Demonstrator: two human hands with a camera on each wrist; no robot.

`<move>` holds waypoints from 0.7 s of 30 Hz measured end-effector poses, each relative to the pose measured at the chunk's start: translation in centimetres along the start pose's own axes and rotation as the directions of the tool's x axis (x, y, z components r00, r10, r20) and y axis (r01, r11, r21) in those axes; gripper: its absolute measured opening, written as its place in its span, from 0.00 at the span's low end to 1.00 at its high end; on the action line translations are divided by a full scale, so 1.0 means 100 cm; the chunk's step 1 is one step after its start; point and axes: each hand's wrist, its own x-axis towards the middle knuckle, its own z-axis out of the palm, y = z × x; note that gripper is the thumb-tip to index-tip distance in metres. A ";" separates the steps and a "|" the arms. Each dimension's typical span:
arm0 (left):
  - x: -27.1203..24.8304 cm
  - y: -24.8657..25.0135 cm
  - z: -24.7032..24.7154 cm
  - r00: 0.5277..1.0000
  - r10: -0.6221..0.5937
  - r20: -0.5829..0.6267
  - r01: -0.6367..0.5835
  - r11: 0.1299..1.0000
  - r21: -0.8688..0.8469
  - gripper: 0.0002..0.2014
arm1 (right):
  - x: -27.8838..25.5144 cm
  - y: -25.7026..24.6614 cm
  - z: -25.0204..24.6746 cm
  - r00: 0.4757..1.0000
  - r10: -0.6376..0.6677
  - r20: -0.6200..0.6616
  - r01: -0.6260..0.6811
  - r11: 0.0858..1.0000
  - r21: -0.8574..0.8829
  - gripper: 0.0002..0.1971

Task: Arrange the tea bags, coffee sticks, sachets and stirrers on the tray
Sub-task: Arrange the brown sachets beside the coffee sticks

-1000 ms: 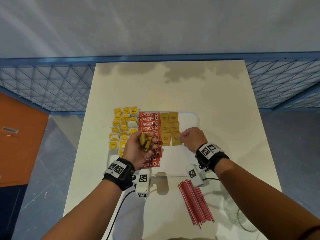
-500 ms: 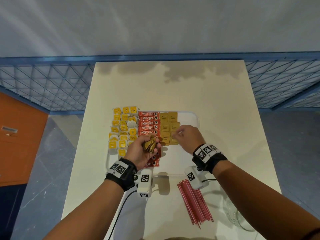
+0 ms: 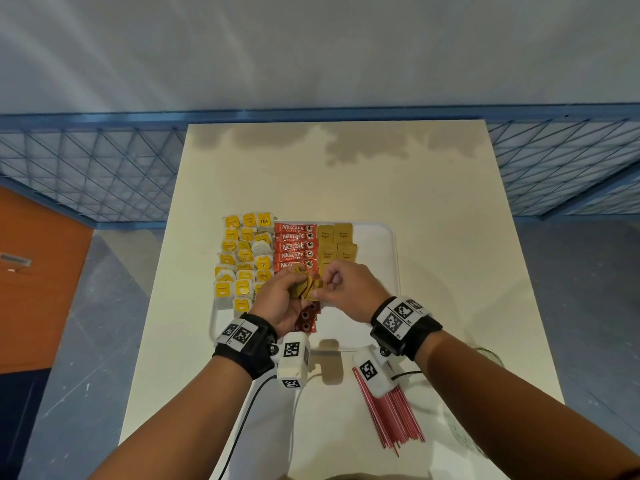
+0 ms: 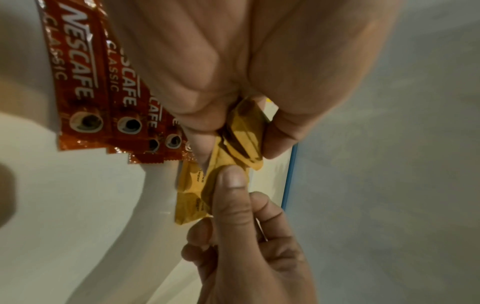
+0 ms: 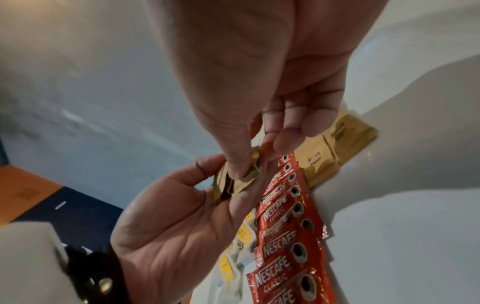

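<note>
Stirrers point(image 3: 389, 415), a red bundle too dense to count, lie nearest on the table point(image 3: 450, 271). Above the tray point(image 3: 391, 258), the left hand point(image 3: 280, 299) grips a sachet stack point(image 3: 306, 287); the right hand point(image 3: 349, 289) pinches one. Beyond: four laid sachets point(image 3: 336, 244) visible, five coffee sticks point(image 3: 294, 245) unhidden, many tea bags point(image 3: 242, 258).

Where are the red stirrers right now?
Head view: the red stirrers lie bundled on the table, off the tray, near edge, under the right wrist.
</note>
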 end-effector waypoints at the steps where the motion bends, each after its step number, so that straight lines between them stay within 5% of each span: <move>1: 0.000 0.000 0.000 1.000 -0.003 0.000 0.003 1.000 -0.012 0.08 | -0.001 0.000 0.000 1.000 -0.002 0.007 0.001 1.000 0.008 0.13; 9: 0.002 0.004 -0.003 0.999 0.022 -0.028 -0.019 0.997 0.074 0.06 | 0.005 0.012 0.000 0.998 0.049 0.047 -0.057 0.977 0.208 0.15; 13: 0.003 0.005 -0.007 0.998 0.024 -0.061 -0.015 0.989 0.147 0.04 | 0.006 0.018 -0.004 0.999 -0.002 0.033 -0.004 0.980 0.197 0.03; 21: -0.002 0.002 -0.006 0.995 0.005 -0.096 0.020 0.964 0.264 0.12 | 0.002 0.017 -0.004 0.999 0.044 -0.001 -0.042 0.961 0.272 0.01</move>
